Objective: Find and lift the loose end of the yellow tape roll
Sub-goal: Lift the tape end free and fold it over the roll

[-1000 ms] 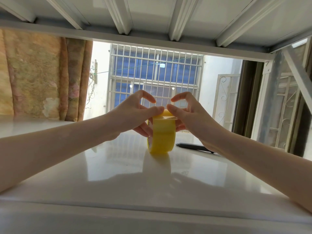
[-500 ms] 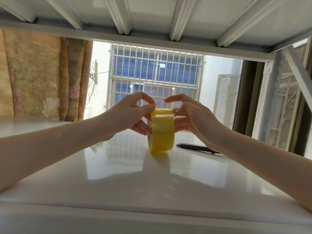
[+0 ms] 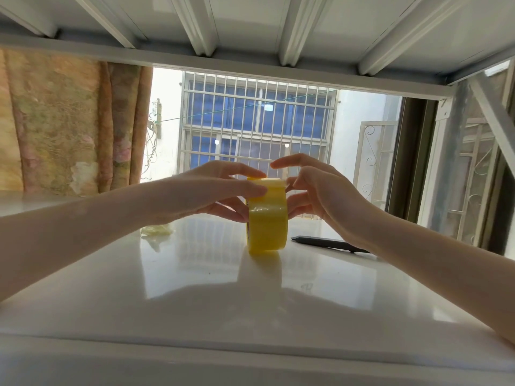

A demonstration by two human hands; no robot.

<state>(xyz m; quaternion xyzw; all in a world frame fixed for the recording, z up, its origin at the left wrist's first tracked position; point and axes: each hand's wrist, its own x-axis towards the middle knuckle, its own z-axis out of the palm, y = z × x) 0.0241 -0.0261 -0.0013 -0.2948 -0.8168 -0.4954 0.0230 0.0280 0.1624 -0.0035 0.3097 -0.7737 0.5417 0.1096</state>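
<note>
Both hands, left hand point(image 3: 206, 195) and right hand point(image 3: 320, 190), grip the upright yellow tape roll point(image 3: 267, 218); white tabletop point(image 3: 195, 288) bare toward its near edge.

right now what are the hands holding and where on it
The yellow tape roll, standing on edge on the white table. The left hand grips its left side and top; the right hand touches its right side.

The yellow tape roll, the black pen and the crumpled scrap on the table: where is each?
yellow tape roll point(image 3: 268, 221), head view, on its outer band.
black pen point(image 3: 328, 242), head view, mid-barrel.
crumpled scrap point(image 3: 156, 229), head view, on its middle.
</note>
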